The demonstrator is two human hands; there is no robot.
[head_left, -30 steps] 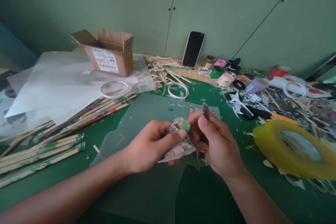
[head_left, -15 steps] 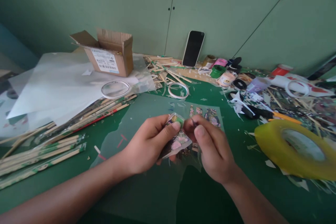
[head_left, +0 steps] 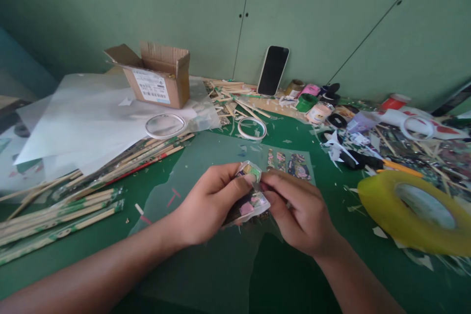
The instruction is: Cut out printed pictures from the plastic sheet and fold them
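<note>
Between my hands is a small floral-patterned piece (head_left: 247, 206) with a clear, shiny film at its edges. My left hand (head_left: 206, 206) is closed on it, thumb on top and fingers beneath. The right hand (head_left: 300, 211) pinches at its right edge, thumb and forefinger bent together; the exact fingertip contact is partly hidden. Below them a translucent sheet (head_left: 198, 167) lies on the green table. Several patterned strips (head_left: 276, 161) rest on the sheet just beyond my right hand.
Bundles of wooden sticks (head_left: 66, 223) lie at left, near white sheets (head_left: 73, 113) and an open cardboard box (head_left: 162, 83). Two narrow tape rolls (head_left: 252, 128) sit ahead, with a phone (head_left: 273, 71) leaning on the wall. At right are a big yellow tape roll (head_left: 375, 211) and cluttered scraps.
My right hand has moved in to the piece's right edge, its fingertips now against the film. My left hand keeps its hold, and the piece is tilted slightly differently. The view has shifted a little.
</note>
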